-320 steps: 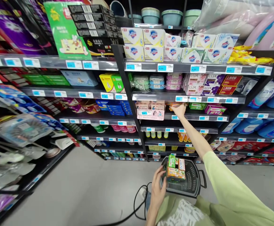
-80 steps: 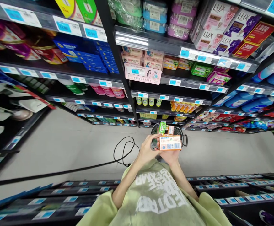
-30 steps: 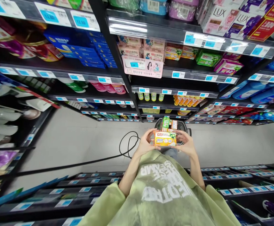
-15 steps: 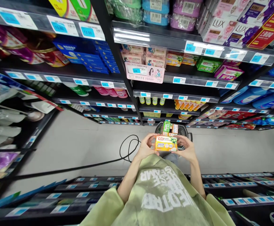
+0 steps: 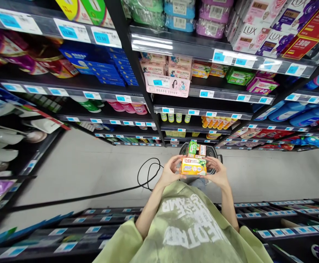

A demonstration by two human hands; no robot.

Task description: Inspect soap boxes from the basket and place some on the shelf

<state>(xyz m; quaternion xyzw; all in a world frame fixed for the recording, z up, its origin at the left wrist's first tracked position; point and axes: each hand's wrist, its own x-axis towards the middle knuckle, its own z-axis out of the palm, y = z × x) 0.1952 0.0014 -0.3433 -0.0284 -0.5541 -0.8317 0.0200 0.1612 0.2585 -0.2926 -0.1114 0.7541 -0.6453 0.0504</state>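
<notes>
Between my hands is an orange and white pack of laundry soap (image 5: 194, 166), its printed front turned up toward me. My left hand (image 5: 171, 171) grips its left end, and my right hand (image 5: 216, 171) grips the right end, fingers bent round the edges. Just beyond the pack a dark shopping basket (image 5: 212, 151) stands on the floor, partly hidden by the pack and my hands. A green soap pack (image 5: 192, 147) and an orange and white pack (image 5: 202, 149) show inside it.
Ahead rises a black shelf rack (image 5: 173, 108) with soap packs, LUX boxes (image 5: 248, 36) and bottles. A black cable (image 5: 99, 194) loops across the grey floor (image 5: 93, 160) at left. Low shelves (image 5: 280, 214) lie close behind me. Hanging goods (image 5: 3, 146) line the left side.
The view has shifted very slightly, with the shelves sliding a little to the left. Both hands keep the soap pack in nearly the same place and pose.
</notes>
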